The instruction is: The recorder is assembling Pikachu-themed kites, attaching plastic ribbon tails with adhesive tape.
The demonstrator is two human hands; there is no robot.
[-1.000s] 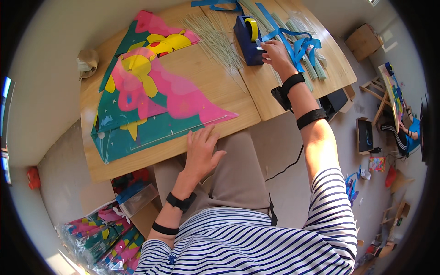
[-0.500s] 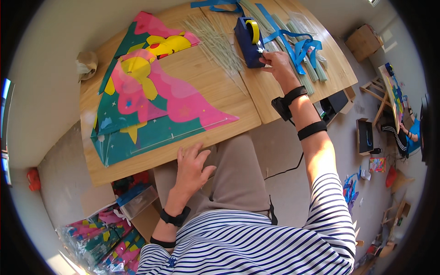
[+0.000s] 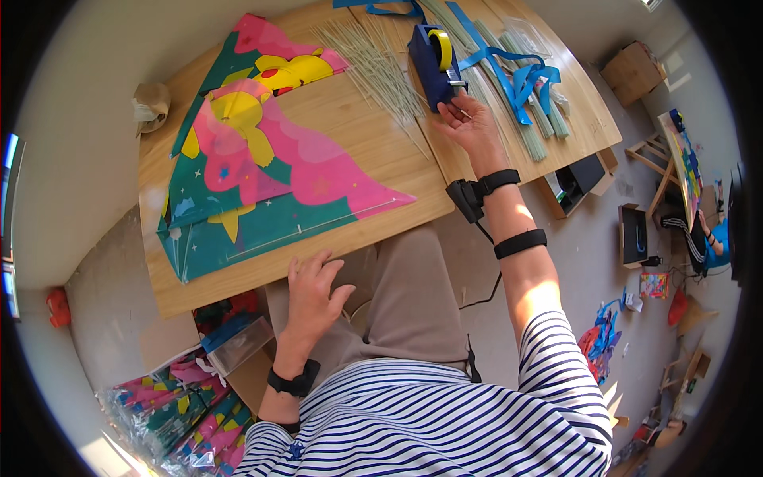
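My left hand [image 3: 314, 296] hangs at the table's front edge with its fingers apart and nothing in them. Just beyond it lies a pink and green kite sheet [image 3: 334, 179] with yellow cartoon figures, partly folded over itself. A thin pale rod [image 3: 322, 220] runs along its near edge. My right hand [image 3: 470, 123] is just in front of a dark blue tape dispenser [image 3: 429, 67] holding a yellow-cored roll [image 3: 439, 51]. Its fingers are curled toward the thumb; a small pale bit shows at the fingertips, too small to name.
Thin pale rods [image 3: 373, 71] lie loose behind the kite sheet. Right of the dispenser are rod bundles [image 3: 534, 143] and blue ribbon [image 3: 520, 83]. Open boxes [image 3: 633, 238] stand on the floor at right, and plastic-wrapped kite sheets [image 3: 171, 413] lie below left. Another person [image 3: 718, 242] sits far right.
My right hand has drawn back slightly toward me from the dispenser's cutting edge, its fingers turning. The left hand has shifted a little left and stays open.
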